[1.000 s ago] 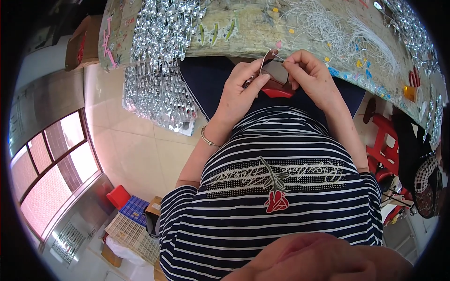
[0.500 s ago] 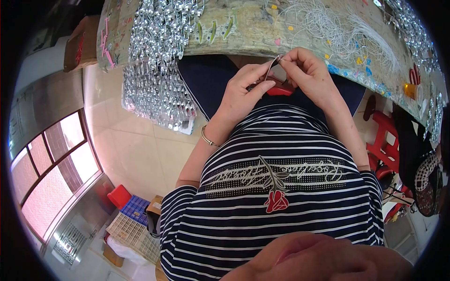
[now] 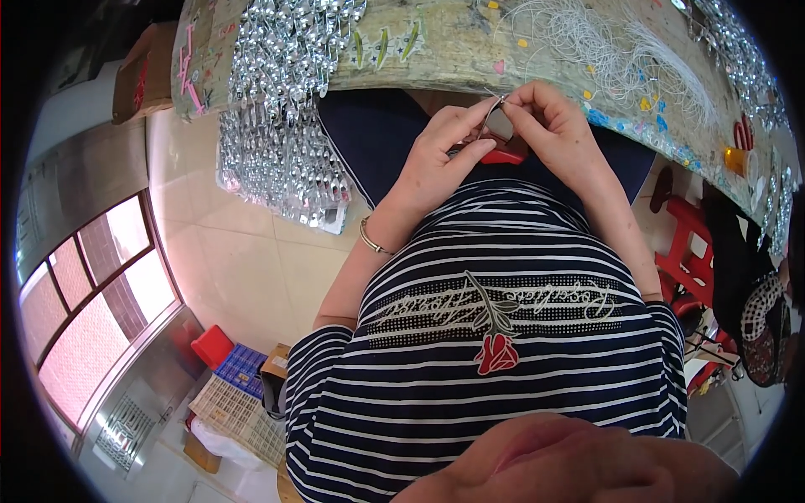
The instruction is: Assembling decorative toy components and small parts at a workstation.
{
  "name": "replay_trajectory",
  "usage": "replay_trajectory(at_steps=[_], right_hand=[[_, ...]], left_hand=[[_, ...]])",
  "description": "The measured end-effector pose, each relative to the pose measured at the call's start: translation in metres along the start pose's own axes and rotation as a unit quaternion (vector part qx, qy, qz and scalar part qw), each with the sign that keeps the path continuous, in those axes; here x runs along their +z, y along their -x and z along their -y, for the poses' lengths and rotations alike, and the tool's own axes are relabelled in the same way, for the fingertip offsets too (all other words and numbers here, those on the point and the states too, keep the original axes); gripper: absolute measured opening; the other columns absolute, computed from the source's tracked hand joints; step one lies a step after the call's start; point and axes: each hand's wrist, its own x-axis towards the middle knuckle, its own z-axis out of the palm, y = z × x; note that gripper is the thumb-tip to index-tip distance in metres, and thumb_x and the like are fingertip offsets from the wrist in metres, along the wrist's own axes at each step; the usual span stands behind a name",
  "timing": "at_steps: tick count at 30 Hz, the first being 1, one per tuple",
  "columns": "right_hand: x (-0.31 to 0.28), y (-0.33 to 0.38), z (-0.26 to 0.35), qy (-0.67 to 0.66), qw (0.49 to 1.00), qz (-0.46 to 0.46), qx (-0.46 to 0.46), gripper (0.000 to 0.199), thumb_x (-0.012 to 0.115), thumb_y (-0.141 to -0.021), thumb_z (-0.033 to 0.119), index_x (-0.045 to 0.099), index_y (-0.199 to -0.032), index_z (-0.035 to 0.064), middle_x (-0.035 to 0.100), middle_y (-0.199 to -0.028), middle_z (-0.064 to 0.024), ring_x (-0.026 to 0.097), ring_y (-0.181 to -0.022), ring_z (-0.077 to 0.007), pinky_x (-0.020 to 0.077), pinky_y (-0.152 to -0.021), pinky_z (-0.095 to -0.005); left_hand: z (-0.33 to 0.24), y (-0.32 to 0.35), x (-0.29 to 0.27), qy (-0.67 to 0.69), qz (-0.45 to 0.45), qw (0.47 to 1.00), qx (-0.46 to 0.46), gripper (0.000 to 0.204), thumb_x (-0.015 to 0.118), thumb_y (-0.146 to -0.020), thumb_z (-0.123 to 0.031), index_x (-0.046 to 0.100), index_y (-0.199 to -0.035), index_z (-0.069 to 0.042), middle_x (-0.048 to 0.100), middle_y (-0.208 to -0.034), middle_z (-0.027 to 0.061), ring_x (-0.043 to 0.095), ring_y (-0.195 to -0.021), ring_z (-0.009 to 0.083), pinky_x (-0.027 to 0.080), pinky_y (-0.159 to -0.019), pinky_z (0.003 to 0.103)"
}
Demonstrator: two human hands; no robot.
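Over my lap, just off the table's near edge, both hands come together at a small thin strip [image 3: 485, 123] with a metallic look. My left hand [image 3: 429, 161] is closed, its thumb and forefinger pinching the strip from the left. The fingertips of my right hand [image 3: 555, 138] pinch together at the strip's upper end, close to the left forefinger. Its exact kind is too small to make out, and my fingers cover part of it. A red thing [image 3: 506, 153] shows below and between my hands.
Shiny silver pieces in strings [image 3: 285, 59] cover the table's left part and hang over its edge. White thread [image 3: 579, 42] lies tangled on the worn tabletop [image 3: 436, 67]. Stickers with green shapes [image 3: 383, 49], red-handled scissors [image 3: 741, 132] and a yellow container [image 3: 738, 161] are nearby.
Both hands have shifted slightly upward toward the table edge, still pinching the strip. The fingers of my left hand have moved a little around it.
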Motion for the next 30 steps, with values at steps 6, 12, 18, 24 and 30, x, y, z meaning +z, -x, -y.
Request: replay_trajectory(at_steps=[6,12,18,24,30], right_hand=[[0.0004,0.0006,-0.0043,0.045,0.999,0.006,-0.011,0.011,0.055,-0.091,0.012,0.055,-0.097,0.0025,0.057,-0.08,0.0021,0.052,-0.071,-0.0021,0.0437,-0.062,-0.0173],[0.002,0.0016,-0.0057,0.04,0.999,0.013,-0.013,0.01,0.055,-0.091,0.01,0.055,-0.098,0.0028,0.056,-0.08,0.0028,0.051,-0.069,-0.0018,0.043,-0.061,-0.0168],[-0.0007,0.0045,-0.0013,0.043,0.999,0.019,0.006,0.012,0.055,-0.091,0.01,0.055,-0.1,0.0025,0.056,-0.084,0.0028,0.052,-0.076,-0.0023,0.0432,-0.067,-0.0166],[-0.0039,0.007,-0.0004,-0.03,1.0,-0.01,-0.003,0.012,0.057,-0.09,0.01,0.056,-0.099,0.0023,0.055,-0.087,0.0028,0.051,-0.081,-0.0027,0.042,-0.073,-0.0173],[-0.006,0.0063,0.0022,-0.011,1.0,0.01,-0.021,0.008,0.056,-0.091,0.011,0.057,-0.095,0.0038,0.054,-0.084,0.0043,0.051,-0.08,-0.0021,0.0418,-0.072,-0.0173]], left_hand=[[-0.0004,0.0012,-0.0011,0.018,0.017,1.0,0.002,0.053,0.063,-0.08,-0.001,0.05,-0.13,-0.013,0.049,-0.091,0.0012,0.049,-0.085,0.0108,0.041,-0.078,0.023],[-0.0045,0.001,-0.0024,0.022,0.043,0.998,-0.029,0.054,0.063,-0.081,-0.002,0.049,-0.132,-0.014,0.048,-0.09,0.0008,0.048,-0.085,0.0105,0.041,-0.079,0.022],[-0.003,0.0007,-0.0054,-0.009,0.051,0.999,-0.015,0.054,0.062,-0.081,-0.002,0.049,-0.132,-0.014,0.047,-0.088,0.0009,0.048,-0.084,0.0107,0.041,-0.079,0.022],[-0.005,0.0019,-0.0078,-0.064,0.06,0.996,0.019,0.05,0.059,-0.083,-0.001,0.049,-0.131,-0.012,0.05,-0.089,0.0031,0.049,-0.084,0.0121,0.042,-0.078,0.023],[-0.0021,0.0082,-0.0099,-0.064,0.096,0.993,-0.02,0.046,0.058,-0.083,-0.001,0.051,-0.128,-0.009,0.053,-0.093,0.0049,0.053,-0.088,0.0136,0.042,-0.079,0.024]])
